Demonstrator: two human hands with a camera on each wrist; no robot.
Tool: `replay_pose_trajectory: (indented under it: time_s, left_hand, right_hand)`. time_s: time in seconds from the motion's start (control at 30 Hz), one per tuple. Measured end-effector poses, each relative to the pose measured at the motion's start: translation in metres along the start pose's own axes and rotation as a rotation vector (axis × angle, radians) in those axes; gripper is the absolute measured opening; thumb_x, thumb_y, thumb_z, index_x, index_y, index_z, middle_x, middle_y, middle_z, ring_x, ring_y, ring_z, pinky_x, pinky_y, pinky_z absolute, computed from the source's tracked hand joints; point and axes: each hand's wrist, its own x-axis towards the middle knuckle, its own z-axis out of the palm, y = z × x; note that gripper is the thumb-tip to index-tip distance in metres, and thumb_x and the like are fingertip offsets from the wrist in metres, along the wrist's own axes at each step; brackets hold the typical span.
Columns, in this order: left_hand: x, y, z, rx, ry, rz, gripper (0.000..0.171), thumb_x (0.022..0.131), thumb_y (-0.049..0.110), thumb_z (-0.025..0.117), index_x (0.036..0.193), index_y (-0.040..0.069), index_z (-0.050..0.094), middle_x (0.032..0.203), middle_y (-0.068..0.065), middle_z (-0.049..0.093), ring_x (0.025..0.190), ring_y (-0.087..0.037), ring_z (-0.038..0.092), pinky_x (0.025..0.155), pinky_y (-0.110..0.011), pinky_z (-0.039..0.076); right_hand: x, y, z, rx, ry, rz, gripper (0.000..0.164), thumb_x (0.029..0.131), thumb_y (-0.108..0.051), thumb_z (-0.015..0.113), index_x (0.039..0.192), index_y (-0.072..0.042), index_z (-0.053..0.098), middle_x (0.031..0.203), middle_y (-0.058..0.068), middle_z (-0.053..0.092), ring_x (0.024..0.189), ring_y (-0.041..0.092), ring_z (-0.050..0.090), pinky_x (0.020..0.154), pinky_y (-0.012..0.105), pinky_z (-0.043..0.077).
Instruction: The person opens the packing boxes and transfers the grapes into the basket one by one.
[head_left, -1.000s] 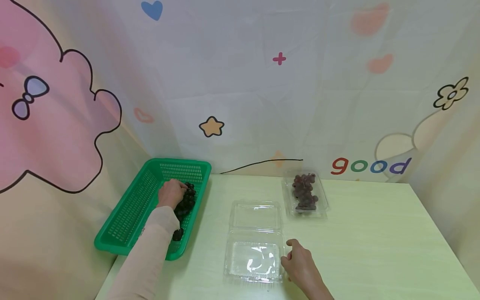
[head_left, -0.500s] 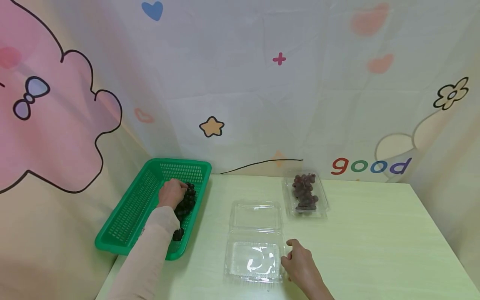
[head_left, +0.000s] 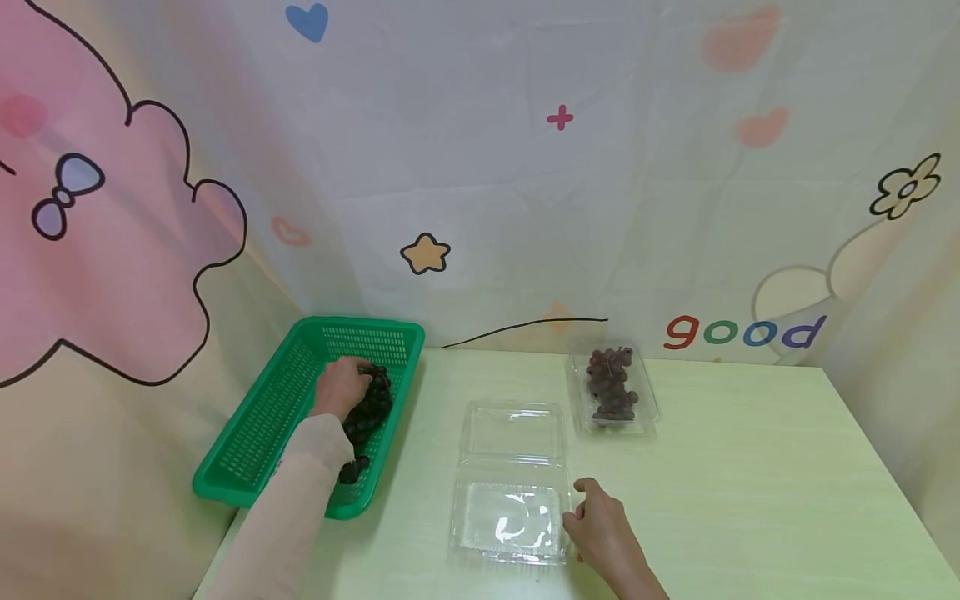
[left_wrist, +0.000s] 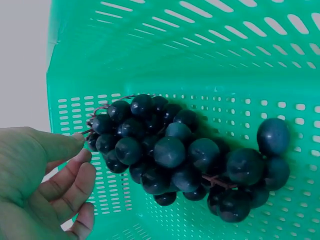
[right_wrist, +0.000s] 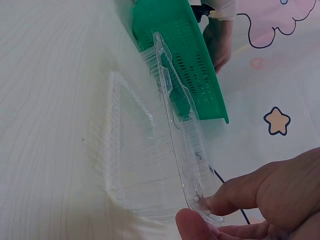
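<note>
In the left wrist view, my left hand (left_wrist: 47, 182) pinches the thin stem end of a bunch of dark grapes (left_wrist: 170, 152) between thumb and forefinger. The bunch lies along the side of a green plastic basket (head_left: 247, 417), partly hidden by my hand in the head view. My right hand (head_left: 603, 533) holds the right edge of an opened clear plastic clamshell box (head_left: 510, 500). Its thumb and a finger pinch that rim in the right wrist view. The box stands with its lid laid back, and no fruit shows in it.
Behind and to the right, a second clear box (head_left: 647, 421) holds a bunch of reddish-purple grapes (head_left: 611, 383). The pale table (head_left: 750, 483) reaches back to a printed cloth (head_left: 495, 183). The basket stands at the table's left edge.
My left hand has shifted slightly to the left, and the lower grapes in the basket have moved a little with it. My right hand and the box look unmoved.
</note>
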Motion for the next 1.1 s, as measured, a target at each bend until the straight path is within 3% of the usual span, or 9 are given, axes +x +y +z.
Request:
replay_pose_trajectory:
  time_s: [0.5,1.1]
  left_hand:
    - [-0.015,0.010,-0.014,-0.019,-0.076,0.063,0.037,0.107,0.018,0.058,0.138,0.000,0.063,0.139,-0.023,0.061,0.124,-0.044,0.058,0.099,-0.059,0.049]
    - [-0.070,0.030,-0.024,-0.042,-0.094,0.200,0.047,0.107,0.018,0.060,0.147,-0.005,0.051,0.147,-0.027,0.052,0.133,-0.046,0.050,0.102,-0.059,0.048]
  right_hand:
    - [0.001,0.000,0.001,-0.003,0.000,-0.003,0.045,0.087,0.006,0.063,0.129,0.018,0.051,0.074,0.003,0.054,0.043,0.013,0.057,0.049,0.029,0.044]
    - [0.002,-0.001,0.002,-0.003,-0.007,0.005,0.045,0.087,0.004,0.063,0.128,0.018,0.050,0.074,0.003,0.053,0.044,0.014,0.058,0.049,0.030,0.044]
